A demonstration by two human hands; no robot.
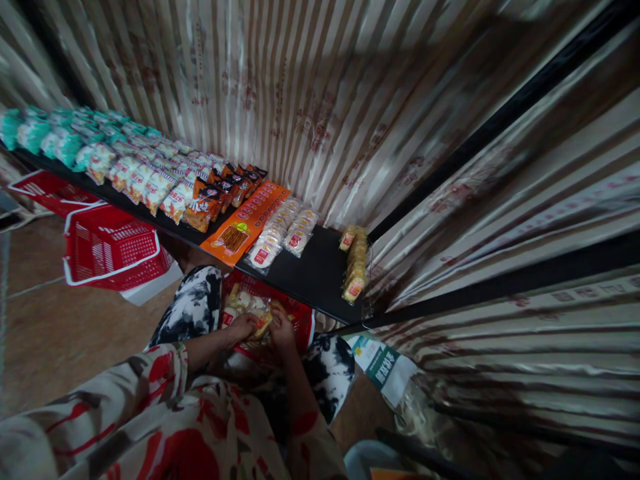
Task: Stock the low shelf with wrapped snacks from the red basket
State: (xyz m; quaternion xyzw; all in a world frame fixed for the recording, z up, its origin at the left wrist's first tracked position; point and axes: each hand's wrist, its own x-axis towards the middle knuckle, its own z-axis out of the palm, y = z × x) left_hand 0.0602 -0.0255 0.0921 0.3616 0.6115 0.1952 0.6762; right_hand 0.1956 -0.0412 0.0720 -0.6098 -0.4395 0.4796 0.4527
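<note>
Between my knees sits a red basket (pixel 304 325) with small clear-wrapped rice crackers inside, some white and some yellowish. My left hand (pixel 242 329) and my right hand (pixel 283 331) meet over it, both with fingers closed on one yellowish packaged cracker (pixel 263 324) with a red label. On the black shelf (pixel 320 267) just beyond, white packaged crackers (pixel 265 250) with red labels stand in two rows. Farther right, a row of yellowish packaged crackers (pixel 356 267) runs along the shelf's end.
A flat orange snack pack (pixel 245 223) lies beside orange-and-black bags (pixel 205 203), white bags (pixel 150 183) and teal bags (pixel 63 143). Another red basket (pixel 113 247) stands on the floor at left. Striped curtain (pixel 280 87) and dark poles (pixel 480 127) enclose the shelf. A green-and-white bag (pixel 385 370) lies at right.
</note>
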